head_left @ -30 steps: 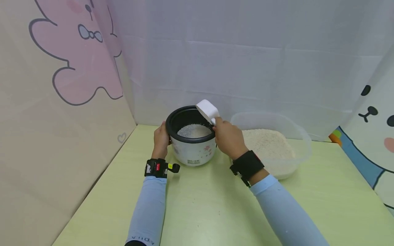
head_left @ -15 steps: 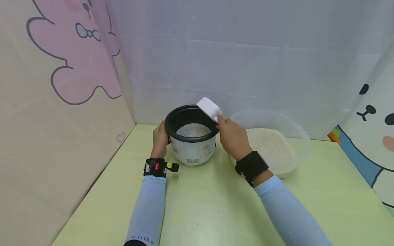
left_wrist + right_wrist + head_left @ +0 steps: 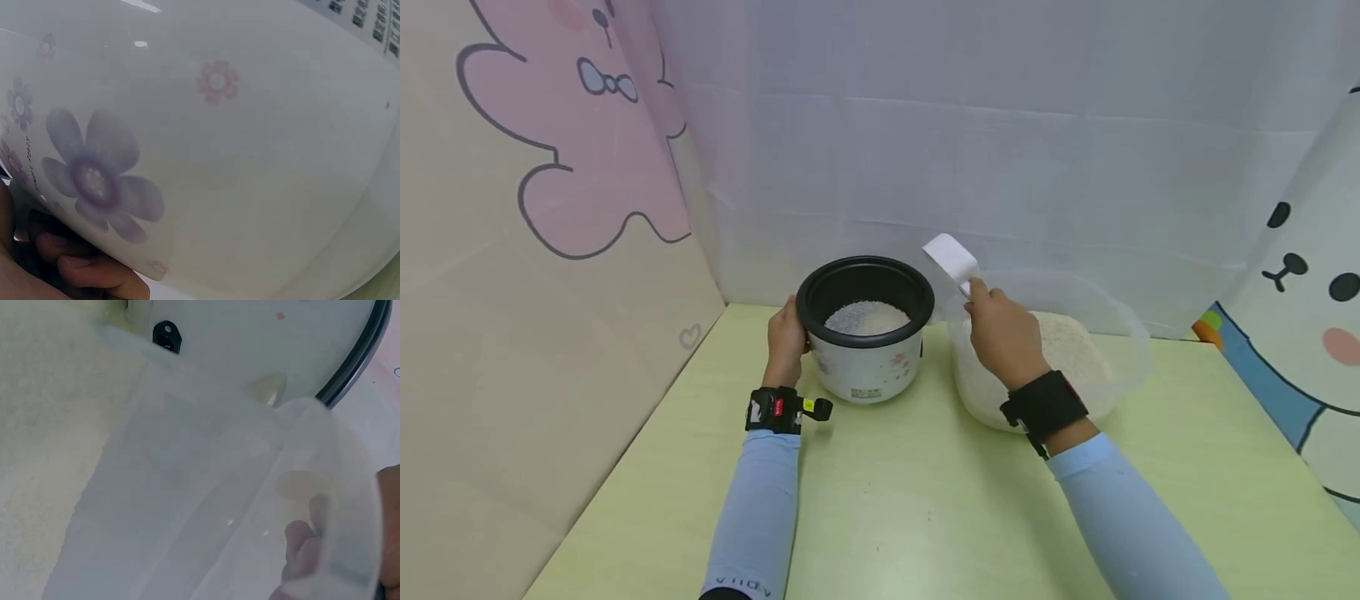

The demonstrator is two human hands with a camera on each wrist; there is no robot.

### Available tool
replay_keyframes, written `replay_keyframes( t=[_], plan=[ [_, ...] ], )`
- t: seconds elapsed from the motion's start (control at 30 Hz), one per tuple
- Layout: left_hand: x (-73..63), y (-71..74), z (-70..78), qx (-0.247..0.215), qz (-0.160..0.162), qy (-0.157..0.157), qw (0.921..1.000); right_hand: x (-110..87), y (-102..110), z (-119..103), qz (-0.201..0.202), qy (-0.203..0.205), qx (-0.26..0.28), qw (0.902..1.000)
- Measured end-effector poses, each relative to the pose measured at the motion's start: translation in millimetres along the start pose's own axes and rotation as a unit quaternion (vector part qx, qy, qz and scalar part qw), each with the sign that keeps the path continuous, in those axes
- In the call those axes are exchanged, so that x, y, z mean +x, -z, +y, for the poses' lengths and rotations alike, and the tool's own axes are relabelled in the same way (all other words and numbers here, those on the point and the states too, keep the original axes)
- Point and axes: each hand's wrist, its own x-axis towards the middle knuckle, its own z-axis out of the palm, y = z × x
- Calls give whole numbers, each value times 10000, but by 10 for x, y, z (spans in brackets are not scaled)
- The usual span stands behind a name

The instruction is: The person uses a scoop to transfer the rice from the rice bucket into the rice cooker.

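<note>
A white rice cooker [image 3: 868, 371] with a black rim and flower prints stands on the table, white rice [image 3: 867, 318] inside. My left hand [image 3: 786, 343] grips its left side; the left wrist view shows curled fingers [image 3: 100, 272] against the flowered wall. To the right, my right hand [image 3: 1006, 340] pinches a white measuring cup [image 3: 953, 258] by its handle. The cup is tilted in the air above the left side of a clear plastic tub [image 3: 1131, 337] holding more rice [image 3: 1075, 350]. In the right wrist view, the tub's wall [image 3: 181, 481] partly veils the fingers [image 3: 306, 553].
The pale green table [image 3: 880, 500] carries a few tiny specks in front of the cooker. A white curtain [image 3: 1000, 150] hangs close behind cooker and tub. Printed cloth walls [image 3: 610, 333] bound the left and right.
My right hand has carried the measuring cup rightward, from over the cooker's rim to above the tub. My left hand has stayed on the cooker.
</note>
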Motion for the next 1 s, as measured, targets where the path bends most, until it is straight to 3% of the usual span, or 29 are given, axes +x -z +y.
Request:
replay_keyframes(
  t=[0.27,0.67,0.87,1.0],
  plan=[
    [2,49,13,-45,10,94,9999,-111,1,251,-163,-134,59,9998],
    [-18,-17,31,-90,-4,79,9999,-344,55,791,-532,-462,-46,9975],
    [-19,-10,25,-76,-1,140,9999,-366,107,960,-1042,-815,-112,9911],
    [-27,2,24,-38,-17,156,9999,-372,126,1002,-1688,-1322,-10,9767]
  ],
)
